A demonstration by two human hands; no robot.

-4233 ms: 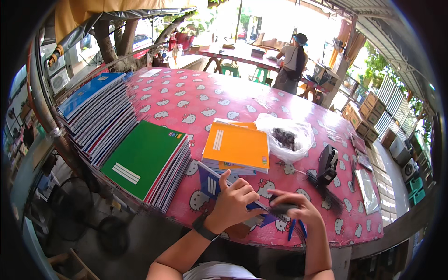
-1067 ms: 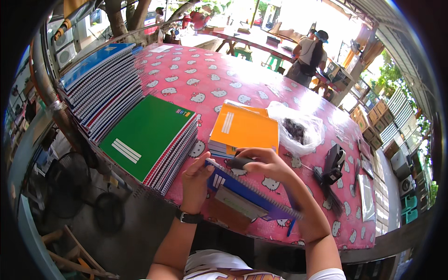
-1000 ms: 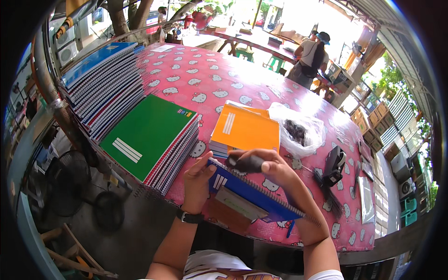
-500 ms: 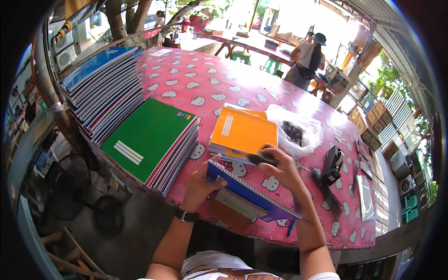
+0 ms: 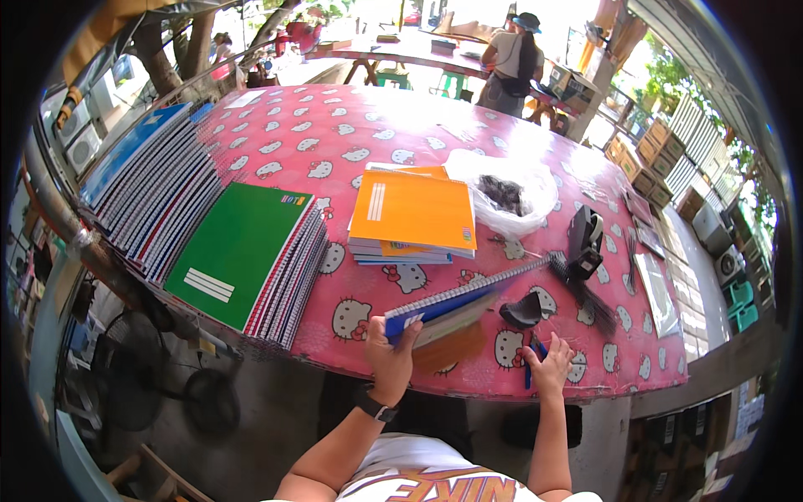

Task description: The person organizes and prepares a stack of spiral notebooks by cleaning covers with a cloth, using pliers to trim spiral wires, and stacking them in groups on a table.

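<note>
In my left hand (image 5: 391, 360), a blue spiral notebook (image 5: 443, 308) is gripped at its near left end, thumb on the cover. It tilts up over the table, coil edge on top, and its lower pages hang loose and blurred. My right hand (image 5: 552, 366) is at the table's front edge, fingers apart beside a small blue-handled tool (image 5: 538, 345); thumb and fingertips reach its handles. Just behind that tool lies a black curved object (image 5: 521, 310). Beyond the notebook sits a stack of orange-covered notebooks (image 5: 414, 209).
Left are a green-topped notebook stack (image 5: 238, 251) and a taller blue-topped stack (image 5: 142, 155). A white plastic bag (image 5: 535, 197) with dark contents, a black tape dispenser (image 5: 585, 243) and a bundle of black coils (image 5: 585, 297) lie right. A person (image 5: 510, 67) stands at a far table.
My right hand has let go of the black object, now on the table, and moved down to the blue-handled tool. The notebook has swung, its right end now farther away. The view has shifted.
</note>
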